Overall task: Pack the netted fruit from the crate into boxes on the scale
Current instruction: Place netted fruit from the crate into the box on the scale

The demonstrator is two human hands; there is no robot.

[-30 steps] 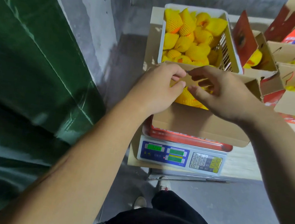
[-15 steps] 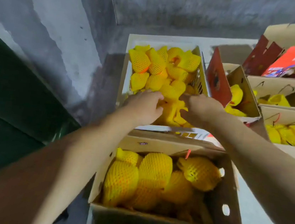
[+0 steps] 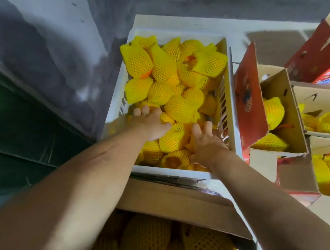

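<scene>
1. Fruit point(image 3: 174, 107) in yellow foam netting fills much of the white crate point(image 3: 231, 120) on the counter point(image 3: 242, 29); by my reckoning a good many pieces are left to pack.
2. My box point(image 3: 181, 207) sits nearest me, just this side of the crate. Netted pieces already lie in it, but how full it is I cannot say, as my arms cover part of it. The scale is out of sight, presumably under the box.
3. To my right stand more open boxes point(image 3: 280, 126), each showing yellow netted pieces inside, so part of the job looks done. One red lid flap point(image 3: 248, 101) stands upright right beside the crate wall.
4. Both my arms reach over the box and into the near half of the crate.
5. My left hand point(image 3: 149, 123) lies palm down on the pile, fingers pressed among the netted pieces and thumb set against one. Whether that grip has closed on a piece I cannot tell; the fingertips are partly sunk in the netting.
6. My right hand point(image 3: 206, 138) is spread, fingers straight and apart, resting on the pile close to the crate's right wall. That grip holds nothing I can see.
7. I judge the step in hand to be picking the next pieces for the box.
</scene>
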